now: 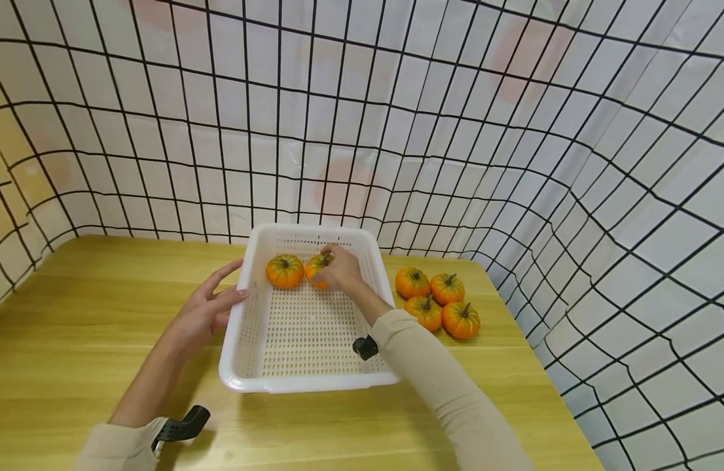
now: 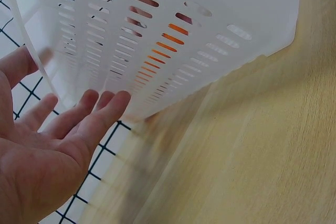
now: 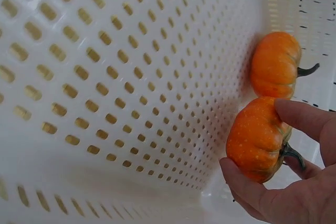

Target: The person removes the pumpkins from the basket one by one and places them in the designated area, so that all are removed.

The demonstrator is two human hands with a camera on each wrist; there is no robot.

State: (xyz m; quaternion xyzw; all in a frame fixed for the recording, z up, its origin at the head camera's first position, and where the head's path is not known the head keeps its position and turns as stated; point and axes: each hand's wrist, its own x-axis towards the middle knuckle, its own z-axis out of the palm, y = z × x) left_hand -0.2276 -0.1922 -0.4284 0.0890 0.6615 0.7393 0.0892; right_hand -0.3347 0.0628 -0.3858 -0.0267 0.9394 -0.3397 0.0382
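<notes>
A small orange pumpkin point(image 1: 313, 267), pinched in a person's right hand point(image 1: 342, 267), sits inside a white basket point(image 1: 303, 383) at its far end, just right of a second pumpkin point(image 1: 285, 271). The left hand point(image 1: 198, 315), fingers loosely extended, touches the basket's left side. Four more pumpkins point(image 1: 442, 292) cluster to the right on the wooden counter point(image 1: 103, 327).

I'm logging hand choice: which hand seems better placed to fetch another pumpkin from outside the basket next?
Probably the right hand, after releasing the held pumpkin: it is nearer the four outside pumpkins, while the left hand is across the basket from them.
</notes>
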